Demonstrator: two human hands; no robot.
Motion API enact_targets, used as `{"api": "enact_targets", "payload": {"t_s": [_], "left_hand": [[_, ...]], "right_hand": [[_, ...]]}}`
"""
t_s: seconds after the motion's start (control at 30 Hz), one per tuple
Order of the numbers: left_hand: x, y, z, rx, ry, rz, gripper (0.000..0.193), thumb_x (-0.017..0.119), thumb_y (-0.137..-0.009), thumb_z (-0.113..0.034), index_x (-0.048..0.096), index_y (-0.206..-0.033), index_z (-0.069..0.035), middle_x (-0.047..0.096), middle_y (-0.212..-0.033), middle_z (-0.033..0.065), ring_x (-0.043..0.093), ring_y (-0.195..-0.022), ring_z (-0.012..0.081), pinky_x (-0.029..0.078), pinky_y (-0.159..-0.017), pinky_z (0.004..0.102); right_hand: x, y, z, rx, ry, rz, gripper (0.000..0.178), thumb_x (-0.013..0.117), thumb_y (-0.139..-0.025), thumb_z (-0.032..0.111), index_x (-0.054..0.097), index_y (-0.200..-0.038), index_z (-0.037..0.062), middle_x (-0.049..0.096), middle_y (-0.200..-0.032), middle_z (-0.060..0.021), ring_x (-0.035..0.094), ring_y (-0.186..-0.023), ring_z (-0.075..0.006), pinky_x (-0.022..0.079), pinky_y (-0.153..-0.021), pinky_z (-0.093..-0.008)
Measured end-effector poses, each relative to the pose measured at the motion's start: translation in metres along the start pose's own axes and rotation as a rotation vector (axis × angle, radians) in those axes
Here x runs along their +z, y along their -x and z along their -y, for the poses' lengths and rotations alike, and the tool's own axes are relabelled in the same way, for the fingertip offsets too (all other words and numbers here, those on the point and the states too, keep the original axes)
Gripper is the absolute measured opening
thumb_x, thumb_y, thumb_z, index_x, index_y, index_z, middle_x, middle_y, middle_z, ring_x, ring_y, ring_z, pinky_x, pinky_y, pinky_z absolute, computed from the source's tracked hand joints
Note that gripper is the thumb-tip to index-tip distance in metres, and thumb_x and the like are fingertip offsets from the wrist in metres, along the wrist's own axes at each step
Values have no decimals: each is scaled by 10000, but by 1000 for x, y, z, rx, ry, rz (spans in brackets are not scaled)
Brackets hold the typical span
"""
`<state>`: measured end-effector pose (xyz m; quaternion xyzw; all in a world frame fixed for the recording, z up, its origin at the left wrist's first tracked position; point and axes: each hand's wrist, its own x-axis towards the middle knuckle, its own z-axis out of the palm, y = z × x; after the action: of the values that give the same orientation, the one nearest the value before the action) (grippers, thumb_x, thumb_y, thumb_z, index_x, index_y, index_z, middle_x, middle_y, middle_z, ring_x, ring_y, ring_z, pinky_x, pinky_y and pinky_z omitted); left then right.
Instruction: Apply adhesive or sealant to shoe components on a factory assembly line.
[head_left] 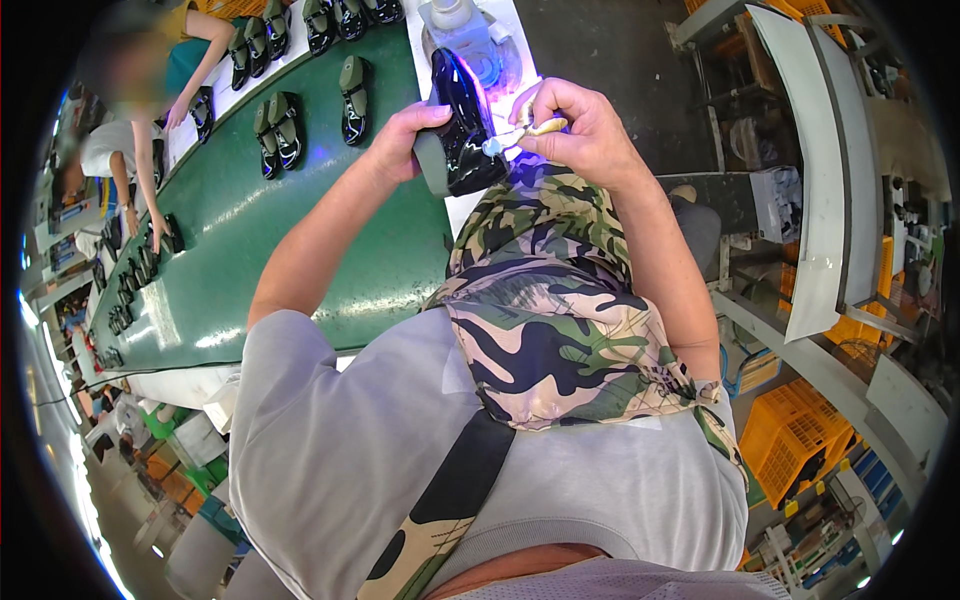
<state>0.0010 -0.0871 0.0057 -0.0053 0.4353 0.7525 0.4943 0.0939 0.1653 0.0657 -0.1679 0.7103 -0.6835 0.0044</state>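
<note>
Shoe [466, 120], glossy black w/ grey heel [430, 165], is held up btwn both hands, just beyond the tabletop [350, 245] edge and in front of the person's apron [550, 310]. L hand [410, 140] grips it from the side, thumb pressed on the upper, other fingers mostly hidden; prob. to steady it and keep the near side turned to the R hand. R hand [578, 135] pinches a small yellowish item [547, 127] btwn thumb & fingers, w/ pale-blue tip [493, 146] at the shoe's side; can't tell what it is exactly, or if it's touching. Fingertip hold looks chosen for fine control. Purple light glows right behind, by the grey-blue machine [470, 45], so the spot is well lit. Other black shoes [280, 130] sit on the green tabletop, likely grouped to stay within reach. Co-worker's hand [178, 112] is far L, well apart.
</note>
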Motion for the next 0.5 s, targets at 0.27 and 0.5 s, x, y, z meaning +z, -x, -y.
{"api": "enact_targets", "payload": {"t_s": [0.27,0.5], "left_hand": [[-5,-1,19,133,278,-108,577,622,-836,-291,504,-1321,-2,615,-1263,171,600,-1159,321,408,-1097,451],[2,-13,32,284,409,-54,587,592,-839,-479,566,-1264,-74,672,-1106,170,673,-890,311,548,-715,438]], "right_hand": [[-14,9,-7,24,40,7,237,731,-754,-9,505,-771,63,622,-898,-78,571,-877,-140,439,-781,-276],[4,13,-34,143,-501,-352,209,737,-800,7,542,-849,68,611,-888,-38,574,-817,-105,458,-740,-229]]}}
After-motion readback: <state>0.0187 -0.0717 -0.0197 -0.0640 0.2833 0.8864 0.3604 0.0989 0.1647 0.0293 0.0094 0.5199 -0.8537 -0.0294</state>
